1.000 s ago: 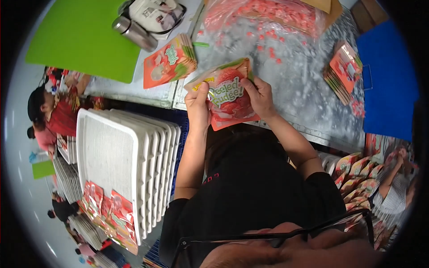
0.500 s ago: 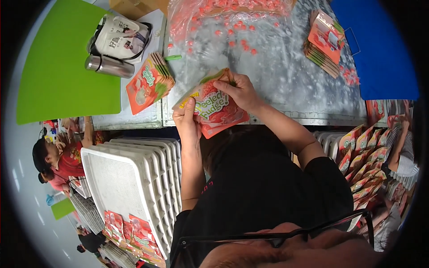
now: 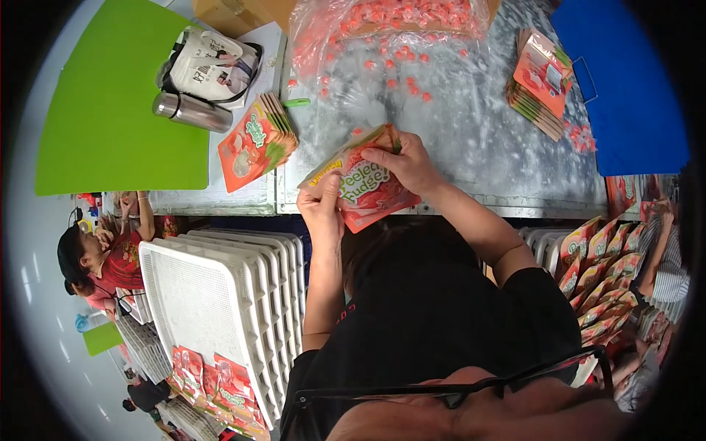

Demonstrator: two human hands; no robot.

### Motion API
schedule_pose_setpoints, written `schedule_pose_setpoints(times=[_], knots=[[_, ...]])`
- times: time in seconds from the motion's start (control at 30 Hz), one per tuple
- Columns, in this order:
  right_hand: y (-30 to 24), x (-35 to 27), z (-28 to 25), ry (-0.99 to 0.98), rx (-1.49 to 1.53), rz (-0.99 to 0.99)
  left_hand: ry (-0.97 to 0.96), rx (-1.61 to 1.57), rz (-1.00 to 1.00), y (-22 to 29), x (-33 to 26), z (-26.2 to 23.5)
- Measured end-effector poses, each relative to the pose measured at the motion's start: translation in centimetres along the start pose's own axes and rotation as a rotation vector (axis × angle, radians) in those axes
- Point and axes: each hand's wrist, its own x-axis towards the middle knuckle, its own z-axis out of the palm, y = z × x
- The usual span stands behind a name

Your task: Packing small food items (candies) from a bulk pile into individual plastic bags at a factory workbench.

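Both my hands hold a red and green stand-up pouch [image 3: 365, 187] over the near edge of the steel table [image 3: 471, 140]. My left hand [image 3: 321, 208] grips its lower left corner. My right hand [image 3: 407, 163] is at its upper right, fingers curled over the top opening. Small pink wrapped candies [image 3: 401, 62] lie scattered on the table beyond the pouch, under a clear plastic bag [image 3: 382, 22] holding many more.
A stack of flat pouches [image 3: 257, 140] lies left of my hands, another stack [image 3: 540, 81] at the far right. A steel flask [image 3: 193, 112] and a white bag [image 3: 209, 66] sit on a green sheet [image 3: 110, 110]. White trays [image 3: 220, 309] stand left; filled pouches [image 3: 599, 275] right. A person [image 3: 103, 253] sits at left.
The view has shifted, so the table sits lower and closer. My right hand moved from the pouch's right side onto its top opening; the left hand keeps its grip.
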Motion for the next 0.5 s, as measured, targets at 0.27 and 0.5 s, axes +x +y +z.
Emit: schedule_pose_setpoints(times=[0.27, 0.5], knots=[[-0.2, 0.1, 0.0, -0.047, -0.129, -0.025, 0.038, -0.015, 0.076, 0.6, 0.0, -0.2], [0.9, 0.2, 0.6, 0.15, -0.042, -0.087, 0.039, -0.05, 0.022, 0.1, 0.3, -0.3]])
